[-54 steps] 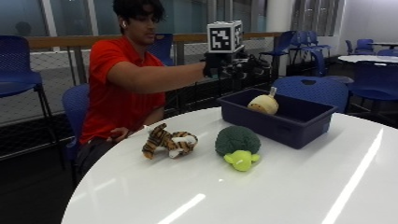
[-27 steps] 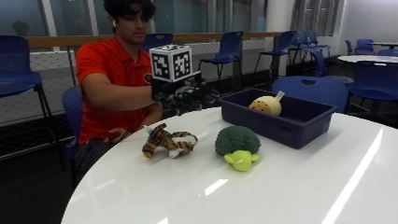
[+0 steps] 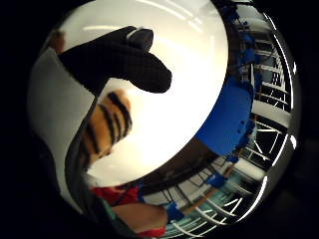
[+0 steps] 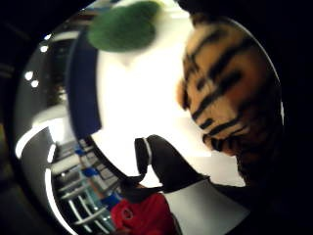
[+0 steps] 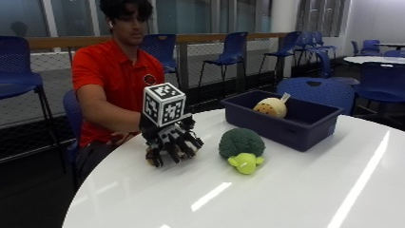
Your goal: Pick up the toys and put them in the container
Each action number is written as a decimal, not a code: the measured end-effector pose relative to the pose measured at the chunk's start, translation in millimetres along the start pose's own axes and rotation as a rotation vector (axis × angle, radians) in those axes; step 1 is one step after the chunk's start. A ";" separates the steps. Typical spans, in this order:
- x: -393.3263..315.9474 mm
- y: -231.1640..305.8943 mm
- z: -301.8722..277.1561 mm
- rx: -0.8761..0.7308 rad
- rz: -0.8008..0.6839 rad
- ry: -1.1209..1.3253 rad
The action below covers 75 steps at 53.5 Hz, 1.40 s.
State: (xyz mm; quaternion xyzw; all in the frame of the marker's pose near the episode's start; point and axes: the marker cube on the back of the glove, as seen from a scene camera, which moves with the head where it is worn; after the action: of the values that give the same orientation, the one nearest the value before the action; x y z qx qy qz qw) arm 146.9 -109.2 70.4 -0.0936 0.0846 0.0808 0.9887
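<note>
The gloved right grip [image 5: 171, 145] is down on the striped tiger toy [image 4: 230, 93] at the near-left part of the white counter [image 5: 284, 190]. In the outside view its fingers [image 5: 183, 147] reach down over the toy and hide nearly all of it; whether they are curled round it or merely spread above it cannot be told. The thumb-side palm view shows the tiger's orange and black stripes close against the palm, with one black fingertip [image 4: 166, 164] out over the bare counter beside it. The little-finger-side palm view shows another black finger [image 3: 124, 62] lying across the striped fur.

Just beside the grip, toward the container, sits one green plush toy [image 5: 242, 148] with a dark green top and a lighter yellow-green head, resting on the counter and apart from the grip.

Beyond it stands one dark blue container [image 5: 297, 128], a low rectangular bin. Inside lies one pale tan round toy [image 5: 270, 108] with darker spots, near the bin's far wall.

That makes three toys: one in the bin, two on the counter.

The counter is round, glossy and white, with streaks of reflected light. The person in a red shirt [image 5: 110, 76] sits behind it. Around are blue chairs [image 5: 231, 52], a railing and windows.
</note>
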 end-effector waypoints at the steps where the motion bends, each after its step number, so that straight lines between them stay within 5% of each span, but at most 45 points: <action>1: 0.3 -0.3 3.9 -0.001 0.000 -0.002; 31: -10.5 2.3 19.2 0.292 -0.033 0.111; 47: -10.9 -11.9 4.3 0.283 -0.085 0.108; 59: -27.3 -22.2 -85.3 0.272 -0.068 0.021; 75: -146.7 -41.3 -194.9 0.326 -0.170 -0.022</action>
State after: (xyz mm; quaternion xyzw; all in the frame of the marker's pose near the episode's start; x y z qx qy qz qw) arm -18.2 -209.1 -84.5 0.0619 0.0777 -0.0170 0.9949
